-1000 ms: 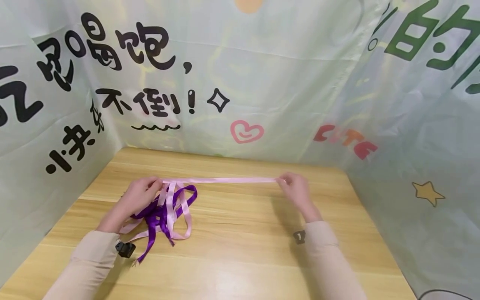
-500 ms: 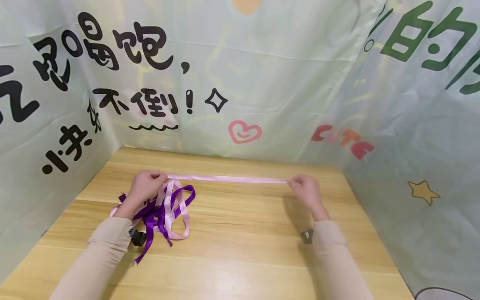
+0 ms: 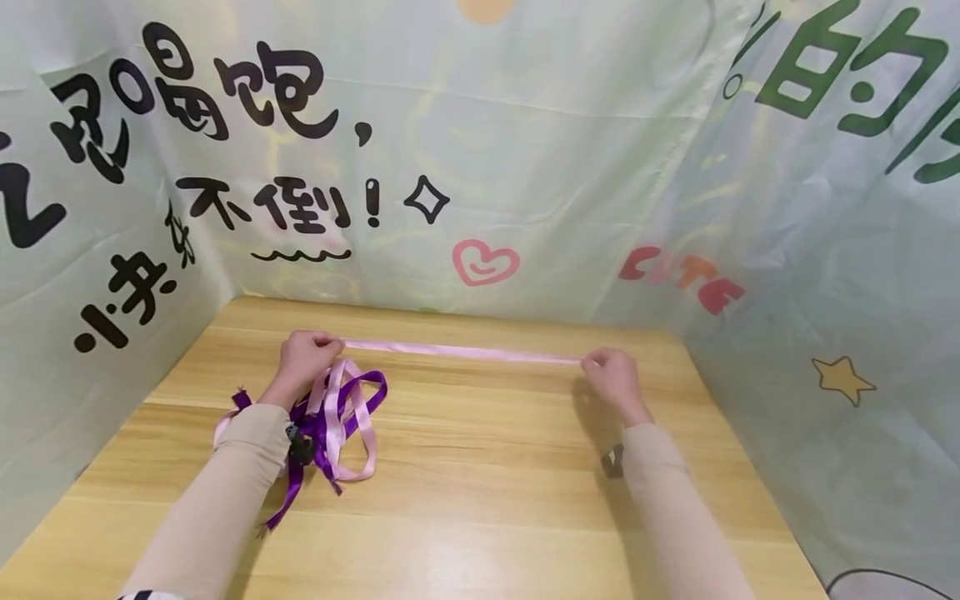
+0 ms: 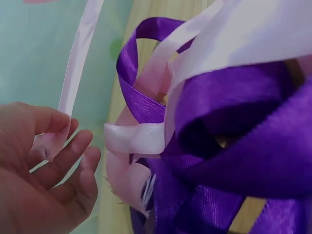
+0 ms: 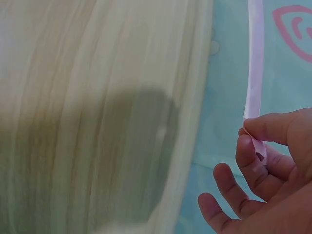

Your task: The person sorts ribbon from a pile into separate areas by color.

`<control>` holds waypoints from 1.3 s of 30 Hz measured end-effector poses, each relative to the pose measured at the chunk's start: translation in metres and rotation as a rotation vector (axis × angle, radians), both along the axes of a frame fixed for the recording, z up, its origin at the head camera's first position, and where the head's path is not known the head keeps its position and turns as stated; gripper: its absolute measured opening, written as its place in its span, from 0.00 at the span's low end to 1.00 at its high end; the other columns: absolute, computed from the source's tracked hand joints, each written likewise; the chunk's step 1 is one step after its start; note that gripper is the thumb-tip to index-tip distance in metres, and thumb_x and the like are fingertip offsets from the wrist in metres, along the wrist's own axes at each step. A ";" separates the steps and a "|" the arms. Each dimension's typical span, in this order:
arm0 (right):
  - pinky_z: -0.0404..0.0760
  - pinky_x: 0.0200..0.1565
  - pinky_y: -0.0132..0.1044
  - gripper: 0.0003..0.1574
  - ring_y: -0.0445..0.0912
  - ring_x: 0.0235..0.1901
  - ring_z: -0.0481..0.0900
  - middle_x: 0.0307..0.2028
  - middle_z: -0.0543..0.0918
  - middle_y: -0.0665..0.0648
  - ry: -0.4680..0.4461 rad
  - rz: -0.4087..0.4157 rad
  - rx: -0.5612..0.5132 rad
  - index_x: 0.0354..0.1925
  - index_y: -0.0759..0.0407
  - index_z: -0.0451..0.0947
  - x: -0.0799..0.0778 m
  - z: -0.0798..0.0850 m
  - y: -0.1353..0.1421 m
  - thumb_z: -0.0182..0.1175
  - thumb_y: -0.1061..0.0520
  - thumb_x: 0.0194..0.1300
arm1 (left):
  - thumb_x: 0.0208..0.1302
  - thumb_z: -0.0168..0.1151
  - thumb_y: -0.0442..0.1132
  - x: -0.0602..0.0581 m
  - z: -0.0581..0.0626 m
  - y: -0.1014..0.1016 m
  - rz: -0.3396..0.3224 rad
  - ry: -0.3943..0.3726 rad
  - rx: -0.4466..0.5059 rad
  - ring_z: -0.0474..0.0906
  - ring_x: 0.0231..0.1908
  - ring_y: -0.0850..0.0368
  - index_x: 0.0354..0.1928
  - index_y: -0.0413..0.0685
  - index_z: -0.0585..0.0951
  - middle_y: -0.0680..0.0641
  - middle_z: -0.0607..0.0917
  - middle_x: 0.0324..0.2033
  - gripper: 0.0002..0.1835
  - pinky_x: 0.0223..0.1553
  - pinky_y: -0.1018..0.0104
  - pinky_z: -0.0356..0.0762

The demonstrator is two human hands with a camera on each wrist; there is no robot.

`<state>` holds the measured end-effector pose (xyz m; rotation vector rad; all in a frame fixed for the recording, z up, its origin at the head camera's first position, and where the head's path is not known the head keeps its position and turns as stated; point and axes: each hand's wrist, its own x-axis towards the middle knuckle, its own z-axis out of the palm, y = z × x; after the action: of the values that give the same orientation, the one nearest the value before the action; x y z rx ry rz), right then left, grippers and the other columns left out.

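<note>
A pink ribbon [image 3: 461, 352] is stretched nearly straight between my two hands, above the far part of the table. My left hand [image 3: 307, 357] pinches one end between thumb and forefinger; in the left wrist view a short tail of the ribbon [image 4: 80, 58] shows inside the fingers. At the other end my right hand [image 3: 613, 379] pinches the ribbon [image 5: 255, 63] between thumb and index finger, its other fingers loosely bent. Below and beside the left hand lies a tangled heap of purple ribbon [image 4: 243, 170] and pink ribbon [image 3: 367, 433], partly hidden by the left forearm.
The wooden table [image 3: 480, 483] meets a printed cloth backdrop [image 3: 540, 167] along its back and sides. A small black camera [image 3: 301, 447] sits at the left cuff, and another dark one [image 3: 613, 460] at the right cuff.
My left hand has moved away from me and slightly right, lifting clear of the heap with its ribbon end. My right hand has shifted right, and the ribbon between them is slightly longer.
</note>
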<state>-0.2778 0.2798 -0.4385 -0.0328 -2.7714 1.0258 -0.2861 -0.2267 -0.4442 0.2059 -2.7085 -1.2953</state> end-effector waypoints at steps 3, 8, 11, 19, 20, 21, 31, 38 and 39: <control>0.81 0.56 0.59 0.20 0.65 0.48 0.84 0.47 0.88 0.74 -0.013 0.010 0.006 0.49 0.74 0.84 -0.005 -0.002 0.000 0.54 0.60 0.71 | 0.70 0.60 0.42 -0.006 -0.004 -0.001 -0.003 -0.023 -0.005 0.83 0.55 0.38 0.53 0.37 0.89 0.34 0.89 0.53 0.19 0.56 0.50 0.80; 0.83 0.51 0.56 0.20 0.62 0.43 0.84 0.44 0.88 0.73 -0.036 -0.002 0.024 0.48 0.75 0.85 -0.012 -0.005 0.000 0.54 0.60 0.70 | 0.69 0.59 0.40 -0.015 -0.012 -0.003 -0.022 -0.025 -0.038 0.84 0.53 0.38 0.49 0.35 0.89 0.33 0.89 0.51 0.18 0.54 0.52 0.81; 0.83 0.50 0.54 0.20 0.60 0.41 0.84 0.44 0.88 0.73 -0.070 -0.022 0.007 0.47 0.75 0.85 -0.015 -0.006 0.001 0.54 0.61 0.68 | 0.67 0.60 0.40 -0.019 -0.016 -0.001 -0.023 -0.011 -0.077 0.85 0.50 0.38 0.44 0.37 0.91 0.35 0.91 0.46 0.16 0.50 0.54 0.80; 0.83 0.46 0.49 0.20 0.59 0.41 0.83 0.45 0.87 0.72 -0.163 -0.062 -0.030 0.46 0.74 0.85 -0.026 -0.018 0.002 0.56 0.61 0.65 | 0.67 0.62 0.44 -0.026 -0.021 0.000 -0.004 -0.058 -0.111 0.85 0.48 0.39 0.43 0.39 0.91 0.36 0.91 0.45 0.16 0.48 0.54 0.81; 0.82 0.45 0.47 0.20 0.59 0.42 0.82 0.45 0.87 0.72 -0.167 -0.068 -0.024 0.46 0.74 0.85 -0.028 -0.020 0.002 0.56 0.60 0.65 | 0.66 0.63 0.44 -0.028 -0.021 -0.001 -0.004 -0.061 -0.112 0.85 0.48 0.39 0.42 0.39 0.91 0.37 0.91 0.44 0.16 0.48 0.54 0.81; 0.82 0.44 0.45 0.20 0.58 0.42 0.82 0.45 0.87 0.72 -0.174 -0.072 -0.024 0.46 0.73 0.85 -0.029 -0.020 0.002 0.56 0.60 0.64 | 0.66 0.63 0.44 -0.029 -0.022 -0.001 -0.006 -0.063 -0.112 0.85 0.47 0.40 0.42 0.39 0.91 0.37 0.92 0.43 0.16 0.47 0.55 0.80; 0.72 0.30 0.35 0.13 0.49 0.28 0.76 0.24 0.84 0.58 -0.154 -0.108 0.000 0.27 0.67 0.84 -0.037 -0.026 0.000 0.56 0.60 0.60 | 0.60 0.63 0.42 -0.037 -0.023 0.000 0.013 -0.094 -0.137 0.83 0.45 0.40 0.41 0.39 0.90 0.36 0.91 0.42 0.15 0.40 0.61 0.76; 0.76 0.31 0.38 0.13 0.55 0.32 0.80 0.31 0.88 0.64 -0.161 -0.135 0.034 0.32 0.68 0.87 -0.042 -0.030 0.006 0.58 0.61 0.56 | 0.62 0.62 0.39 -0.035 -0.022 0.001 0.058 -0.103 -0.123 0.83 0.46 0.39 0.39 0.38 0.89 0.36 0.90 0.41 0.13 0.49 0.51 0.80; 0.77 0.32 0.39 0.13 0.56 0.33 0.81 0.32 0.88 0.65 -0.165 -0.140 0.034 0.33 0.69 0.87 -0.042 -0.031 0.006 0.58 0.62 0.56 | 0.62 0.62 0.39 -0.036 -0.024 0.001 0.067 -0.107 -0.117 0.82 0.46 0.39 0.38 0.38 0.89 0.36 0.90 0.41 0.12 0.50 0.50 0.80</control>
<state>-0.3196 0.2862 -0.4692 -0.3155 -2.8829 0.9810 -0.3219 -0.2259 -0.4678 0.3596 -2.8292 -1.1350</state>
